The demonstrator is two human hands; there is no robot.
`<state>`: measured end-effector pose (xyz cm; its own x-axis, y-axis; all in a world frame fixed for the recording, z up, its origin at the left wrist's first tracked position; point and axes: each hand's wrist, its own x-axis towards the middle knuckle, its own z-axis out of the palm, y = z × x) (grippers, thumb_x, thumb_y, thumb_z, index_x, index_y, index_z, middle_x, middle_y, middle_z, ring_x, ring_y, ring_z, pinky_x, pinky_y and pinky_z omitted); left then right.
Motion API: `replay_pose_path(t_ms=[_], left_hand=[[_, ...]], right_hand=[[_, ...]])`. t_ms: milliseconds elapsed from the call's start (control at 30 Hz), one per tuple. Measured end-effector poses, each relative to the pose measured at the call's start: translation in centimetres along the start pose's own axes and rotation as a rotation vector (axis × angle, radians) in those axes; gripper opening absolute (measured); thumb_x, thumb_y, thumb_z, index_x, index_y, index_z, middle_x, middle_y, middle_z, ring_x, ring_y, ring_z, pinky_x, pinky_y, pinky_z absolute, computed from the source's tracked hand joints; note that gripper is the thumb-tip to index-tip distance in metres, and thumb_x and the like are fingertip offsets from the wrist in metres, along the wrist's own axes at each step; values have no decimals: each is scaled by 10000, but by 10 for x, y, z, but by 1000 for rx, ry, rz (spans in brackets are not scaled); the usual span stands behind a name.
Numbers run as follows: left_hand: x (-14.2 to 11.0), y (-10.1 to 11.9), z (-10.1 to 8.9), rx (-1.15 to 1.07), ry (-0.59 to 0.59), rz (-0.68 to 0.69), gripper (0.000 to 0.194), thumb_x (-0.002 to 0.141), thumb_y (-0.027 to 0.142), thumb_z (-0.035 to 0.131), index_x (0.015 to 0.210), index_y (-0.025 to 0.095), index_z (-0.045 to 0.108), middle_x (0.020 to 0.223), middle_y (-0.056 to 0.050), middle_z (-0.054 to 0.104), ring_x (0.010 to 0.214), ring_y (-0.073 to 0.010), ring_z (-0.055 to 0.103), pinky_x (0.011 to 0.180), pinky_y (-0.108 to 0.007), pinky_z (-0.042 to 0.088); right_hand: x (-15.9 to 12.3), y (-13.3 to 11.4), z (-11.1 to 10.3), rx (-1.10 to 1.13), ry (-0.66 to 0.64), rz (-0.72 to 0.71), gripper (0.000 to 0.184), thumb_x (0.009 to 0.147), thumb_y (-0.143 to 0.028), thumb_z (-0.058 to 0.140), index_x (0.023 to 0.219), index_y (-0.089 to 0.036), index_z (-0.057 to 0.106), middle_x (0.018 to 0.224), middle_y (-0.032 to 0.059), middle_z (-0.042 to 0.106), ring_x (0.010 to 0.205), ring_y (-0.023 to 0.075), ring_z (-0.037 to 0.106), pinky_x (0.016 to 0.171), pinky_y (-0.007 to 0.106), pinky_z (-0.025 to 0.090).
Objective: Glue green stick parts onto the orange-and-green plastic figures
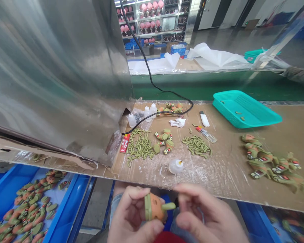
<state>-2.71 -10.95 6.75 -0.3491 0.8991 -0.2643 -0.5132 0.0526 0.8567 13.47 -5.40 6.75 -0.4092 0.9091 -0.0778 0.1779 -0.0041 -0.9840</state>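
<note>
The left hand [131,216] held a small soft toy piece [154,206] below the near edge of the tabletop [225,168], its grip closed around the piece with thumb underneath and fingers curled over the back. The piece was rounded and orange, with an olive-green rim down its left side and a short green stub [168,206] sticking out to the right. The right hand [205,216] met it there, its thumb and forefinger pinched shut on the tip of that stub. Just beyond the toy piece, on the tabletop, stood a small white squeeze bottle [176,166] with a thin nozzle. Further beyond the piece lay a heap of loose green stubs [140,147], a few part-built figures [164,140] and a second heap of stubs [197,145]. Well to the right of the piece a row of green figures [271,163] lay blurred, and beyond those sat a teal tray [245,109]. To the left of the piece, lower than the tabletop, a blue bin [71,206] held many more orange and green pieces. A large metal housing [58,71] rose above that bin.
</note>
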Motion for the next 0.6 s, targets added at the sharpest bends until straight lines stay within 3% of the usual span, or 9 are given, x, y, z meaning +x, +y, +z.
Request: replay_pose_path(t_ms=[100,167,267,367,533,600], left_hand=[[7,0,-6,5,35,20,308,568,218,823,838,233,676,748,-41,776,686,-184,697,596,-249,554],[10,-2,-9,1,61,10,304,593,230,808,859,233,662,705,-21,764,623,-177,683,509,-248,557],[12,-7,-10,-35,58,-35,312,608,257,798,885,232,657,674,-8,738,570,-177,647,407,-272,555],[11,-8,-9,-83,34,-106,322,605,262,801,897,228,671,707,-18,739,587,-182,656,436,-308,581],[8,0,-8,-172,-19,-250,295,633,272,785,913,228,699,742,-27,746,624,-185,684,507,-330,607],[7,3,-8,-183,-42,-254,274,639,272,780,900,238,703,739,-15,741,598,-177,681,492,-320,602]], right_hand=[[13,31,-6,-244,410,-89,292,821,-428,593,1020,-244,487,710,-16,519,625,174,534,551,262,447],[30,55,-5,-348,451,-84,438,747,-435,650,1053,-201,441,855,46,532,753,228,541,671,361,457],[53,78,0,-356,357,-93,408,685,-378,691,982,-184,490,963,97,550,898,289,532,806,461,414],[55,70,2,-277,251,-111,249,771,-339,610,949,-208,495,1031,92,584,978,269,556,856,437,434],[17,27,-13,-66,-4,-96,271,829,-321,589,1079,-307,485,984,10,648,859,194,649,693,267,557],[0,20,-21,-120,16,-162,333,781,-327,646,1086,-349,515,956,-3,663,783,199,666,592,232,563]])
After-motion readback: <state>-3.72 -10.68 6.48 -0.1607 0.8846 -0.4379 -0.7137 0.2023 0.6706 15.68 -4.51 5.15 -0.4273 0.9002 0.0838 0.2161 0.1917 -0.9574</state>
